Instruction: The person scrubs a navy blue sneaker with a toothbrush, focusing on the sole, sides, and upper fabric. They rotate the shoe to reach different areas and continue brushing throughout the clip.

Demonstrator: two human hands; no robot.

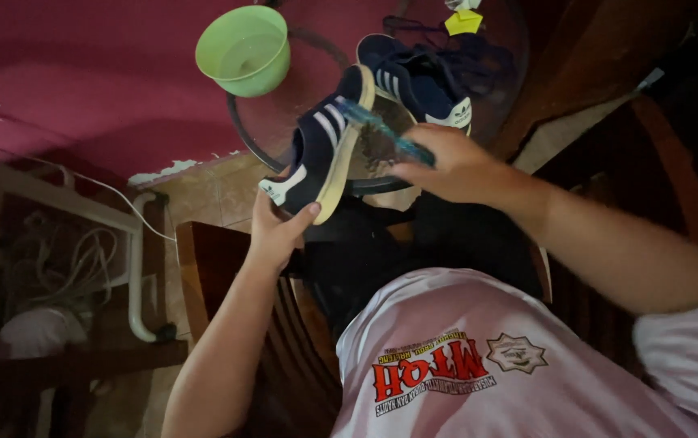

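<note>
**Brush laid across the toe of a held shoe, sole edge facing the brushing hand**

Left side: the left hand [278, 229] grips the heel end of a dark navy suede sneaker with white side stripes and a cream rubber sole [321, 150]. The fingers are wrapped from below, thumb pressed on the sole edge; the grip is closed firmly on the shoe. The shoe is held in the air above the lap, its long axis running from the heel at lower left up to the toe at upper right, with the sole turned toward the right.

Centre: a translucent blue plastic toothbrush [383, 130] runs from the toe rim down and right. Its head touches the sole edge near the toe.

Right side: the right hand [446, 166] is closed round the brush handle and is the nearer hand to the toe.

Beyond: a light green plastic bowl [244, 50] and a second matching navy sneaker [418, 81] sit on a round glass tabletop [308, 85], well apart from each other.
</note>
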